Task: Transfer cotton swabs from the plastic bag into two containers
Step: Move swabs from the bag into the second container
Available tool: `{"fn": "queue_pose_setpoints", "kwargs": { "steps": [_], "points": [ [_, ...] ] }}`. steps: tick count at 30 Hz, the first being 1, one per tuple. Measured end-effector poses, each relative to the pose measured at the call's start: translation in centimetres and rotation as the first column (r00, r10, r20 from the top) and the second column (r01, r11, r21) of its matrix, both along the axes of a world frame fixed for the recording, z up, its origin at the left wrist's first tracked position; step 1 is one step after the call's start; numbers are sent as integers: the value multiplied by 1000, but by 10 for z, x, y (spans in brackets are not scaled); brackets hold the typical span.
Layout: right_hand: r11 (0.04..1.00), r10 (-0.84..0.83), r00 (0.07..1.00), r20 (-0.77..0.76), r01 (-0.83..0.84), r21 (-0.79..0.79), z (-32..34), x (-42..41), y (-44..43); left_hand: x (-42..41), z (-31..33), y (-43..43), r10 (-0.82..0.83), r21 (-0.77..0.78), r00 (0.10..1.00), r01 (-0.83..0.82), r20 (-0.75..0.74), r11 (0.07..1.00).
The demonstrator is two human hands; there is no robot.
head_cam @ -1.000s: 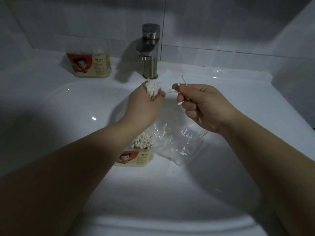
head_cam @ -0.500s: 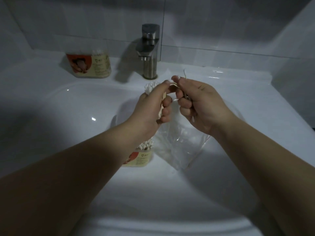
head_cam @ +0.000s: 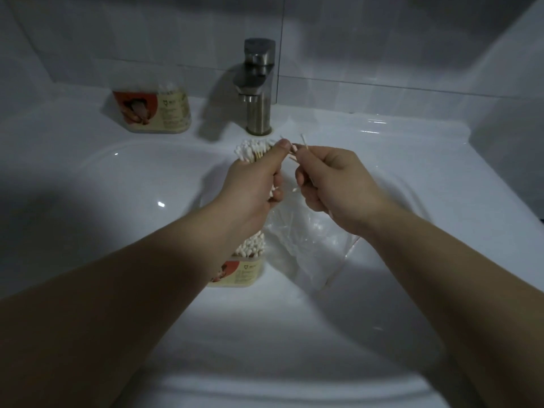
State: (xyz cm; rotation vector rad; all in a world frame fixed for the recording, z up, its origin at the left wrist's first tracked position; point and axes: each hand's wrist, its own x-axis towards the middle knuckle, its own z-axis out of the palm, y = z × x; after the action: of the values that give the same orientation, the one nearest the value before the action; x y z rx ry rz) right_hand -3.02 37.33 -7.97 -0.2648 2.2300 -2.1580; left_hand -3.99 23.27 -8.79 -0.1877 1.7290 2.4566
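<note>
Head view: swabs being bundled
Clamped in left hand, strays pinched by right hand; next, lower into container

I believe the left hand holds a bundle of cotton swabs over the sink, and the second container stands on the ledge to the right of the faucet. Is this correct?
Not fully. In the head view the second container stands on the ledge to the left of the faucet, not the right. The left hand does hold a bundle of cotton swabs over the sink.
</note>
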Motion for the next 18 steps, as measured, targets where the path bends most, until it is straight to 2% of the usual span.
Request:
{"fn": "queue_pose_setpoints", "kwargs": {
  "steps": [4, 10, 16, 18],
  "points": [
    [990, -22, 999, -28, 25, 137, 0, 1, 2, -5, -2, -3, 59, -22, 998, -59, 7, 998],
    [987, 13, 999, -53, -4, 163, 1, 6, -2, -5, -5, -2, 17, -61, 999, -19, -38, 998],
    [968, 22, 999, -23, -15, 252, 2, 6, -3, -7, -3, -3, 79, -96, 994, -86, -75, 992],
    [955, 21, 999, -38, -9, 295, 1, 6, -3, -7, -2, -1, 111, -54, 990, -116, -84, 992]
  ]
}}
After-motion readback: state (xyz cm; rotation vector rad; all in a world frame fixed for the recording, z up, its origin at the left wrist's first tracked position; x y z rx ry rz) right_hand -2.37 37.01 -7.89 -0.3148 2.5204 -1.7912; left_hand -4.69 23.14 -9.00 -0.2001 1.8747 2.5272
